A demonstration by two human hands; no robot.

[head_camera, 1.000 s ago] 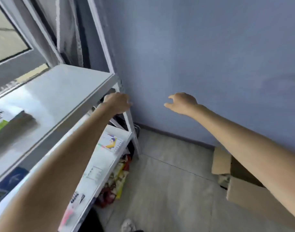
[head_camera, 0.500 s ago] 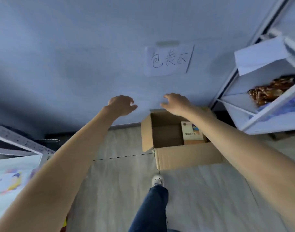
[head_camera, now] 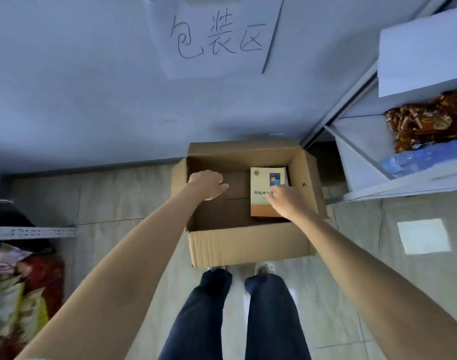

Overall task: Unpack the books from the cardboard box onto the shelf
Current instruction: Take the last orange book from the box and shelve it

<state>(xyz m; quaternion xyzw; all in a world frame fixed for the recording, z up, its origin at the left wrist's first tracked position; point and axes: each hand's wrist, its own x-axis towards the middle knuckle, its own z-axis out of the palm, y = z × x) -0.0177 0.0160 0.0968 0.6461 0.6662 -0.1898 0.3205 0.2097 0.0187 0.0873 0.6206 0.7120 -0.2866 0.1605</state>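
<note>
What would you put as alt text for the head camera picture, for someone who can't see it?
Seen from above, a person reaches both arms into an open cardboard box on the floor; the right hand rests on a book at the box's right side, and the left hand hangs over the bare bottom. A handwritten paper sign is on the wall behind.

Three large handwritten characters, 包装区, are read on a white sheet of paper (head_camera: pixel 217 35) fixed to the wall, well above and beyond both hands. On the cover of the book (head_camera: pixel 267 188) lying in the cardboard box (head_camera: pixel 248 245), a printed title begins 海底两万; its remainder is covered by the right hand (head_camera: pixel 287 203). The packets on the shelves to either side carry print too blurred to be read.
</note>
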